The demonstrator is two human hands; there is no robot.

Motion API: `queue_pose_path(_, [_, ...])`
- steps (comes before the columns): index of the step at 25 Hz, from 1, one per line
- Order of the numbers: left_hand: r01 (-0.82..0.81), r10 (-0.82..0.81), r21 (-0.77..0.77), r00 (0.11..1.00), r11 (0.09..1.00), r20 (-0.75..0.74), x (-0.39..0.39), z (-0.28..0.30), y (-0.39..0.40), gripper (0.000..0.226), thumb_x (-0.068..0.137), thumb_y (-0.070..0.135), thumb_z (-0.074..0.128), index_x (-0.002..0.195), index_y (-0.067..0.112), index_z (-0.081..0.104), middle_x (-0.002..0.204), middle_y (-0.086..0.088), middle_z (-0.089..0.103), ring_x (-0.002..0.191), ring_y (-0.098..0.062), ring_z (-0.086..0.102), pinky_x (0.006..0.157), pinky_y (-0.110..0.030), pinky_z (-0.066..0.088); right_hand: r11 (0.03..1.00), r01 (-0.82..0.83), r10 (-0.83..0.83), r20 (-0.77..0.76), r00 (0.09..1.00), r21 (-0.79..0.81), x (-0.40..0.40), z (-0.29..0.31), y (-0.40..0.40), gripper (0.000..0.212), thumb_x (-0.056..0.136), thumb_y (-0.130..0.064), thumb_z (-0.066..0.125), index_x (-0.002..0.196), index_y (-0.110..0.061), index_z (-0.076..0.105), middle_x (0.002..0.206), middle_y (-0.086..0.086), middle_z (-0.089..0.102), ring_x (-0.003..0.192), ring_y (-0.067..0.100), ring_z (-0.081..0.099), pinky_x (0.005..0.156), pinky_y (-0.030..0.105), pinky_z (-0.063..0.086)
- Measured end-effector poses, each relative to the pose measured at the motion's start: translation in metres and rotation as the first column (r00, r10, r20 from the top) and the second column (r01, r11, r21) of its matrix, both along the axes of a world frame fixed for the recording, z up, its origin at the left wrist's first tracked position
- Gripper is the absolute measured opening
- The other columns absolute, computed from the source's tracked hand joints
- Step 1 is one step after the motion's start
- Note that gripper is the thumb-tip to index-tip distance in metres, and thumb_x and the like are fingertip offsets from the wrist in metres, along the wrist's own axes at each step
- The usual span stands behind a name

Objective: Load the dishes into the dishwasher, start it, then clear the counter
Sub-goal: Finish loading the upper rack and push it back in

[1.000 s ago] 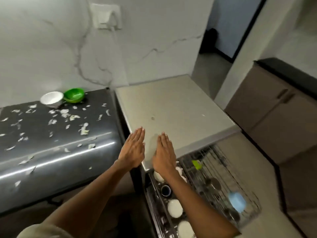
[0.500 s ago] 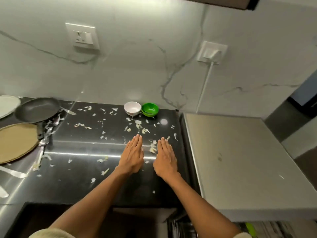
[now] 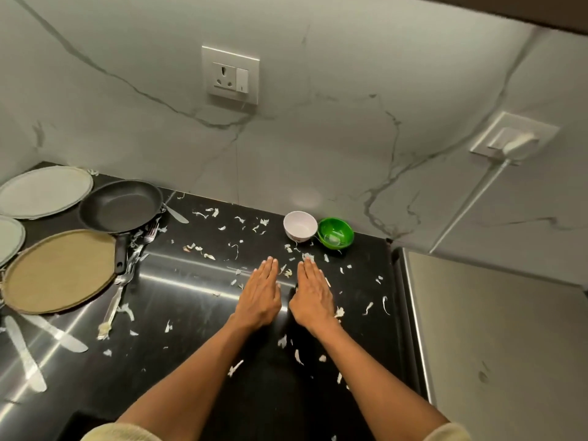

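My left hand and my right hand are held flat, palms down, side by side over the black counter, holding nothing. Beyond the fingertips stand a white bowl and a green bowl against the wall. At the far left lie a black frying pan, a tan round plate, a white plate, forks and knives. White vegetable scraps are scattered over the counter. The dishwasher's grey top is at the right; its racks are out of view.
A marble-patterned wall backs the counter, with a socket plate above and a plugged-in socket at the right whose white cable runs down toward the dishwasher. A second pale plate shows at the left edge.
My view has swung left from the open dishwasher to the counter. Both hands stay flat and side by side, now over the black counter instead of the dishwasher top.
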State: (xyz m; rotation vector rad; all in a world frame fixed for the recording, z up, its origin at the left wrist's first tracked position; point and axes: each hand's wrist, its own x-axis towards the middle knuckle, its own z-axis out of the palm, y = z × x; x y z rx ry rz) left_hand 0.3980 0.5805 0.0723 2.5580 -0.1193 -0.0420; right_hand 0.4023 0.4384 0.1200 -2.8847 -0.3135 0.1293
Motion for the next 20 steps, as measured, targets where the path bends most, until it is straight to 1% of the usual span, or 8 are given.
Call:
queue_pose_path(4, [-0.023, 0.023, -0.02, 1.0, 1.0, 0.002, 0.033, -0.001, 0.006, 0.061, 0.106, 0.026, 0.031, 0.159, 0.008, 0.006, 0.167, -0.008, 0.005, 0.154, -0.018, 0.003, 0.125, -0.034, 0.004, 1.0, -0.015, 0.015, -0.016, 1.0, -0.013, 0.045, -0.002, 0.003, 0.079, 0.093, -0.011, 0.048, 0.16, -0.006, 0.006, 0.168, 0.01, -0.002, 0.155, 0.02, -0.003, 0.124, 0.031, -0.004])
queue_pose_path(8, [-0.005, 0.005, -0.006, 1.0, 1.0, -0.014, 0.068, 0.002, 0.011, 0.063, 0.105, 0.025, 0.034, 0.159, 0.008, 0.006, 0.167, -0.009, 0.005, 0.154, -0.019, 0.004, 0.125, -0.033, 0.003, 0.999, -0.031, 0.031, 0.016, 0.999, -0.01, 0.082, -0.007, 0.006, 0.079, 0.093, -0.012, 0.052, 0.159, -0.006, 0.01, 0.168, 0.011, 0.003, 0.155, 0.021, 0.001, 0.124, 0.032, -0.003])
queue_pose_path(11, [0.038, -0.041, -0.053, 0.998, 0.998, -0.05, 0.087, 0.004, 0.006, 0.065, 0.103, 0.022, 0.038, 0.159, 0.007, 0.008, 0.166, -0.009, 0.007, 0.154, -0.019, 0.007, 0.125, -0.032, 0.005, 0.998, -0.068, 0.069, 0.051, 0.996, -0.017, 0.102, -0.01, 0.008, 0.076, 0.09, -0.008, 0.056, 0.157, -0.005, 0.02, 0.165, 0.013, 0.018, 0.154, 0.025, 0.013, 0.125, 0.034, 0.006])
queue_pose_path(13, [0.054, -0.062, -0.092, 0.995, 0.994, -0.078, 0.095, 0.006, 0.001, 0.067, 0.101, 0.018, 0.043, 0.158, 0.006, 0.009, 0.166, -0.01, 0.009, 0.154, -0.019, 0.009, 0.125, -0.03, 0.006, 0.997, -0.079, 0.08, 0.078, 0.994, -0.022, 0.111, -0.012, 0.011, 0.067, 0.087, -0.007, 0.059, 0.15, -0.005, 0.035, 0.154, 0.014, 0.038, 0.145, 0.028, 0.03, 0.121, 0.036, 0.021])
queue_pose_path(14, [0.059, -0.07, -0.117, 0.993, 0.991, -0.092, 0.097, 0.007, -0.002, 0.069, 0.1, 0.015, 0.045, 0.158, 0.005, 0.009, 0.166, -0.011, 0.01, 0.154, -0.019, 0.01, 0.125, -0.029, 0.006, 0.997, -0.077, 0.079, 0.094, 0.992, -0.021, 0.116, -0.015, 0.012, 0.06, 0.085, -0.007, 0.06, 0.142, -0.005, 0.044, 0.143, 0.013, 0.047, 0.137, 0.029, 0.04, 0.115, 0.037, 0.029])
queue_pose_path(16, [0.057, -0.077, -0.171, 0.99, 0.984, -0.116, 0.101, 0.01, -0.006, 0.071, 0.097, 0.011, 0.047, 0.158, 0.004, 0.01, 0.166, -0.011, 0.011, 0.153, -0.018, 0.01, 0.124, -0.026, 0.006, 0.997, -0.075, 0.075, 0.14, 0.987, -0.009, 0.122, -0.02, 0.015, 0.045, 0.08, -0.007, 0.065, 0.125, -0.007, 0.057, 0.122, 0.011, 0.057, 0.117, 0.03, 0.052, 0.099, 0.039, 0.041])
queue_pose_path(18, [0.045, -0.076, -0.215, 0.987, 0.976, -0.138, 0.104, 0.011, -0.005, 0.073, 0.095, 0.008, 0.048, 0.158, 0.005, 0.011, 0.166, -0.01, 0.013, 0.153, -0.017, 0.011, 0.124, -0.027, 0.008, 0.998, -0.061, 0.059, 0.171, 0.983, 0.01, 0.129, -0.026, 0.018, 0.036, 0.075, -0.009, 0.071, 0.11, -0.009, 0.063, 0.107, 0.01, 0.06, 0.103, 0.031, 0.055, 0.087, 0.04, 0.044])
queue_pose_path(20, [0.028, -0.066, -0.229, 0.985, 0.973, -0.161, 0.105, 0.009, -0.001, 0.075, 0.094, 0.008, 0.049, 0.159, 0.008, 0.011, 0.166, -0.009, 0.014, 0.153, -0.016, 0.014, 0.124, -0.031, 0.012, 0.999, -0.024, 0.015, 0.22, 0.975, 0.041, 0.136, -0.032, 0.019, 0.026, 0.072, -0.008, 0.074, 0.097, -0.011, 0.067, 0.097, 0.01, 0.06, 0.093, 0.031, 0.057, 0.08, 0.04, 0.044])
